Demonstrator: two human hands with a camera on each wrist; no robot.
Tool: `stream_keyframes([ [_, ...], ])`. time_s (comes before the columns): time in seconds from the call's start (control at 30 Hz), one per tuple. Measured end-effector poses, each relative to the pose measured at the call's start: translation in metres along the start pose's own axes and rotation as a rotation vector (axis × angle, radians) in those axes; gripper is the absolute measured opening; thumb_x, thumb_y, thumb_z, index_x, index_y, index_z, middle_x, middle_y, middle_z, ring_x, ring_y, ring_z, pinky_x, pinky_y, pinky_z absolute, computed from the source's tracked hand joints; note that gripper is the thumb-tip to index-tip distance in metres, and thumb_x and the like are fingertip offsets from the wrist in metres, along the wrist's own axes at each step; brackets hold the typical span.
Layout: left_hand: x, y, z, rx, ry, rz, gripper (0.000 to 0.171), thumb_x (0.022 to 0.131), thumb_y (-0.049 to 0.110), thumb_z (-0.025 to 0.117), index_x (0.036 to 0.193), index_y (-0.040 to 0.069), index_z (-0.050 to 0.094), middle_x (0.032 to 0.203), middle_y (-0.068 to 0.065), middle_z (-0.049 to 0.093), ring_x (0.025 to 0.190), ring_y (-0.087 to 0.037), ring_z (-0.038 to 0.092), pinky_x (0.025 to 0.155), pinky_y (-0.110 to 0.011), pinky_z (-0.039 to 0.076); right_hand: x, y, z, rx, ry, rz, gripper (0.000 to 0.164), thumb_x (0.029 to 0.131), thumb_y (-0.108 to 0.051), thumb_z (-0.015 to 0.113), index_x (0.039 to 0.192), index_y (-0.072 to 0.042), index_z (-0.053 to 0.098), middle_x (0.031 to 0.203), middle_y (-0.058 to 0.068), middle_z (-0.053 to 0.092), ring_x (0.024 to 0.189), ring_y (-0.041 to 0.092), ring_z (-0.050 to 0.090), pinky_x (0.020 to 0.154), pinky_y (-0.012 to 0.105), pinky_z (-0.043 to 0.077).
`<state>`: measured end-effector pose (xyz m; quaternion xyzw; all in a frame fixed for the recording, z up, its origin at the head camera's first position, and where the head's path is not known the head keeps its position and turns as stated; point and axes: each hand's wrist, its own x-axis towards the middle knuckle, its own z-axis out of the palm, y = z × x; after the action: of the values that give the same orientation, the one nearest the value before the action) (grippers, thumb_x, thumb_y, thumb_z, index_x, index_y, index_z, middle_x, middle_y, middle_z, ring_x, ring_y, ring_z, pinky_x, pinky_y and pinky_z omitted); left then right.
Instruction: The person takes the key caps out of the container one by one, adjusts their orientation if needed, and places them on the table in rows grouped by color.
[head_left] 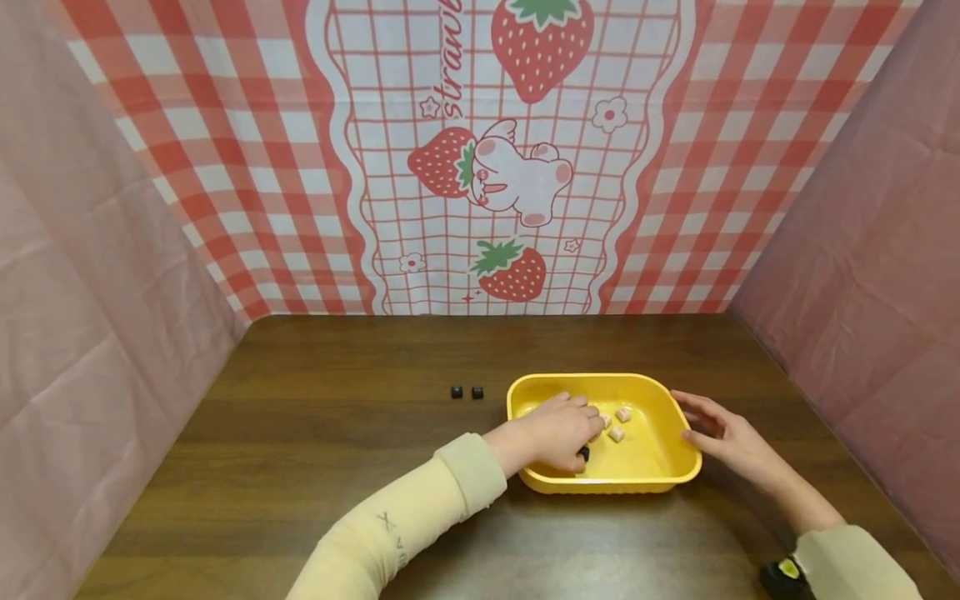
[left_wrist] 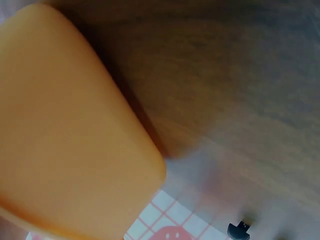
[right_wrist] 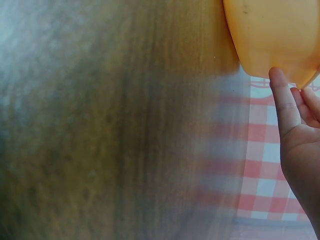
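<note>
A: How does the hold stand?

B: Your left grip (head_left: 561, 432) reaches inside the yellow tray (head_left: 611, 482), fingers bent, with a black cube (head_left: 584, 453) beside the thumb at about 4 o'clock. Whether you pinch that cube, I can't tell. Your right grip (head_left: 738, 442) is spread, fingers extended, touching the tray's 3 o'clock end without closing around it.

A: Which step are you on?

B: You seem to be handling cubes in the tray while your right steadies it. I judge the next move calls for a sure pinch or a clean release, without nudging the pale cubes (head_left: 617, 434) between 2 and 3 o'clock of your left grip.

A: Edges and room?

B: The tray's rim runs beneath your left wrist at 8 o'clock, so lift before going sideways. Two more black cubes (head_left: 457, 392) sit outside, between 9 and 10 o'clock. The worktop (head_left: 345, 375) stretches widest toward 9; at 12 it meets the checked cloth (head_left: 240, 208), and the pink cloth (head_left: 862, 250) bounds your 3 o'clock side.
</note>
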<state>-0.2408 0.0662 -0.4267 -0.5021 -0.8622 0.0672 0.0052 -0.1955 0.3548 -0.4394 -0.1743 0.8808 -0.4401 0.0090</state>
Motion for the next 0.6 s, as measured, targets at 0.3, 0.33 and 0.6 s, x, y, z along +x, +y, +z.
stream_keyframes([
  [0.3,0.0027,0.005,0.0041,0.024,-0.062,0.005,0.048,0.083,0.04,0.065,0.125,0.022,0.053,0.124,0.014,0.055,0.101,-0.01,0.043,0.084,-0.026,0.034,-0.0006,0.0004,0.0002,0.008,0.0,-0.007,0.056,0.09,-0.009,0.061,0.14,0.002,0.038,0.128,0.029,0.049,0.101,-0.01,0.055,0.073,0.019,0.052],
  [0.33,0.0026,0.0051,0.004,0.028,-0.066,0.005,0.05,0.083,0.04,0.065,0.128,0.021,0.053,0.126,0.013,0.054,0.102,-0.01,0.043,0.084,-0.026,0.034,-0.0006,0.0001,0.0001,0.002,0.001,-0.008,0.056,0.09,-0.009,0.061,0.14,0.002,0.038,0.128,0.029,0.049,0.1,-0.01,0.055,0.073,0.019,0.052],
  [0.6,0.0005,0.0031,0.0017,0.031,-0.029,0.01,0.049,0.082,0.038,0.066,0.125,0.02,0.054,0.117,0.012,0.058,0.101,-0.011,0.045,0.083,-0.027,0.035,-0.0001,-0.0008,-0.0001,-0.013,0.0,-0.001,0.056,0.09,-0.01,0.061,0.14,0.001,0.038,0.128,0.028,0.048,0.1,-0.011,0.054,0.073,0.019,0.051],
])
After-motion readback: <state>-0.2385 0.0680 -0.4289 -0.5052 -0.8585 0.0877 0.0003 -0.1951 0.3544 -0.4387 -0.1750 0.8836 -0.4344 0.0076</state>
